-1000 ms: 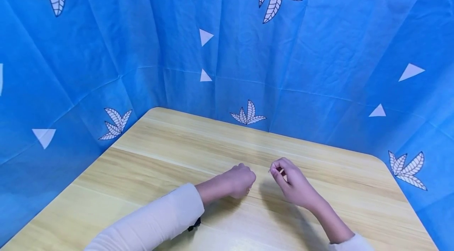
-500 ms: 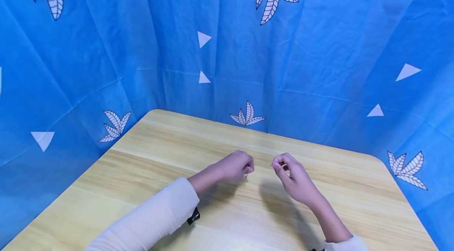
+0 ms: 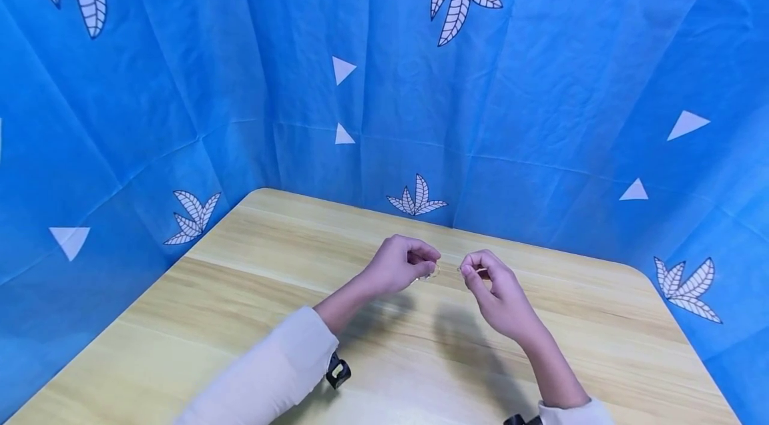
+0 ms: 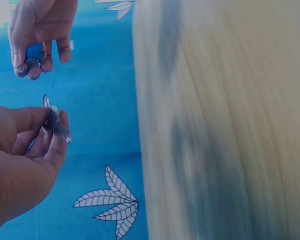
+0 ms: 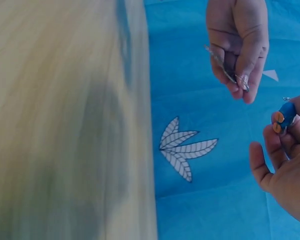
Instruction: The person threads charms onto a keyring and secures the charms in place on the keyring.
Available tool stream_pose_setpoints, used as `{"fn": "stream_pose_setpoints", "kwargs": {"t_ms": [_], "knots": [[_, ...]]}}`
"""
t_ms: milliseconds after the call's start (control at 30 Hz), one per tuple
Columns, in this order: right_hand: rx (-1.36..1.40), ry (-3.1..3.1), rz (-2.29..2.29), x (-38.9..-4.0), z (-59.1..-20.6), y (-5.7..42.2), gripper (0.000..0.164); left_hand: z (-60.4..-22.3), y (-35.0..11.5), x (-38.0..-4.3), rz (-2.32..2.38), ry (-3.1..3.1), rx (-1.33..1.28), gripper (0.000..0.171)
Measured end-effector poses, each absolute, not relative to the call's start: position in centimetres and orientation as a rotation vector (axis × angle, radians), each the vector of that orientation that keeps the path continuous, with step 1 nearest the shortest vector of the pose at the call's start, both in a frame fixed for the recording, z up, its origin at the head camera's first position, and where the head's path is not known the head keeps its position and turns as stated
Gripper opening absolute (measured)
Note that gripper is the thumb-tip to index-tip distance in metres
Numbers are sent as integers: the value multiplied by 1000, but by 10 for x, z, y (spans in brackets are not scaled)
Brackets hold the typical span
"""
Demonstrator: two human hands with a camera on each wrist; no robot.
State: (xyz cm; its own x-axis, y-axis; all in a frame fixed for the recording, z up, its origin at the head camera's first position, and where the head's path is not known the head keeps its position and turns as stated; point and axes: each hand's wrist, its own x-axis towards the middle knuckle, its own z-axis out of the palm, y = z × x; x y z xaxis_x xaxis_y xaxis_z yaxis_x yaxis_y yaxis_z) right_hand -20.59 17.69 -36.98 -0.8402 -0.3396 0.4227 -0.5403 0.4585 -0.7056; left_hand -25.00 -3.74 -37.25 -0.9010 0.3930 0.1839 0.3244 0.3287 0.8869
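Observation:
My left hand (image 3: 392,269) is raised over the table, pinching a silvery key ring (image 4: 46,101) with small metal parts between thumb and fingers. The ring's thin loop pokes out past the fingertips, toward the other hand. Opposite it, a short gap away, my right hand (image 3: 504,301) pinches a small blue charm (image 5: 287,114) with orange feet. A tiny metal loop (image 5: 286,99) sticks out at the charm's top. In the head view the charm is mostly hidden by the fingers.
Below both hands lies a wood-grain table (image 3: 252,318) with rounded far corners. A blue curtain (image 3: 541,91) printed with white leaves and triangles hangs close behind its far and side edges. Black wrist devices (image 3: 338,370) show at the sleeve cuffs.
My left hand has risen and moved away from me, turning so that its fingers and the key ring now show. The right hand has moved slightly farther off, its pinch unchanged.

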Motion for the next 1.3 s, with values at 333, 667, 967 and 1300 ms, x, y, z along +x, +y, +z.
{"fn": "stream_pose_setpoints", "kwargs": {"t_ms": [333,667,967,1300], "knots": [[782,-2437,1324,-196,-348,166,7,-362,-31,-242,1757,2475,715,14],[812,-2382,1275,-200,-349,177,6,-353,-23,-232,1927,2427,647,13],[842,-2326,1238,-189,-336,176,9,-333,-20,-218,2134,2094,496,10],[962,-2106,1195,-165,-305,159,20,-318,-26,-202,2113,2154,518,9]]}}
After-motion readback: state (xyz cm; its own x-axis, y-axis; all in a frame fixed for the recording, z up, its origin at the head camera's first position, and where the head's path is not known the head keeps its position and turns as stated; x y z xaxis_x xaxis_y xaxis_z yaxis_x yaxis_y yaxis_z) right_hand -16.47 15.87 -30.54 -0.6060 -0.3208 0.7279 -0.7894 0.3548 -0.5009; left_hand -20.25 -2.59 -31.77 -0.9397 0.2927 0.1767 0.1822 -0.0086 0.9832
